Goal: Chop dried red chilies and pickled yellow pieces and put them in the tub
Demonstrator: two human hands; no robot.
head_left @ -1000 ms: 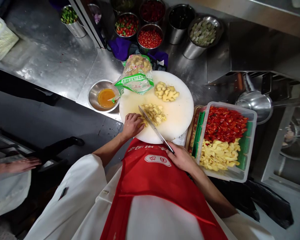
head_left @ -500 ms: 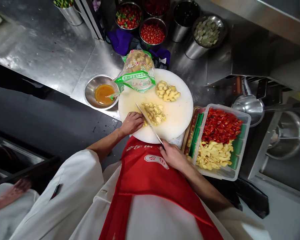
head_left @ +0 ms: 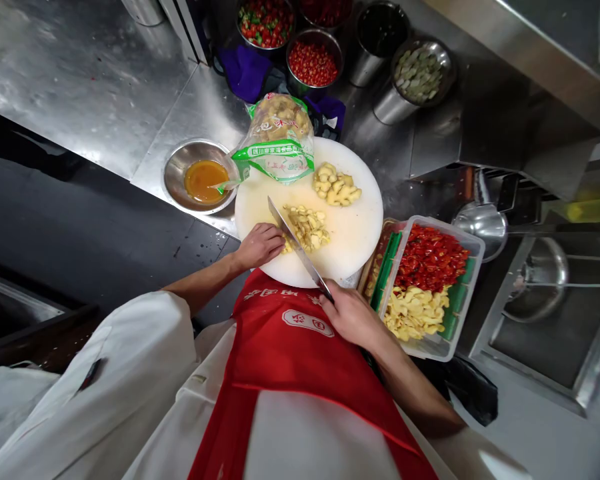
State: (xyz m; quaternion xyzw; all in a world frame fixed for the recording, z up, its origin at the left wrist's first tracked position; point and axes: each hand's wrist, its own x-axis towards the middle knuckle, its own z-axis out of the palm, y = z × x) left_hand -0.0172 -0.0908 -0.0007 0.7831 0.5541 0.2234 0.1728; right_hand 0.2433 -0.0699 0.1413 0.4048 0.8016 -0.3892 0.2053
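My right hand [head_left: 353, 313] is closed round the handle of a kitchen knife [head_left: 300, 248], whose blade slants up and left across the round white cutting board [head_left: 360, 233]. On the board's left side, my left hand [head_left: 260, 245] has its fingers curled down on a piece of ginger [head_left: 287, 247], mostly hidden, right beside the blade. Sliced ginger [head_left: 307, 228] lies in a loose heap on the blade's other side. Farther back are whole ginger roots [head_left: 336, 185], and a plastic bag of ginger [head_left: 280, 137] rests on the board's far edge.
A steel bowl [head_left: 177, 175] with orange liquid stands left of the board. At the right, a clear plastic tub [head_left: 473, 280] holds red chillies and ginger slices. Several steel pots, including one of chopped chillies [head_left: 314, 65], stand at the back. A ladle [head_left: 483, 230] lies beyond the tub.
The knife blade has tilted, showing more of its flat side. Both hands stay at nearly the same place on the board. The camera view has shifted slightly.
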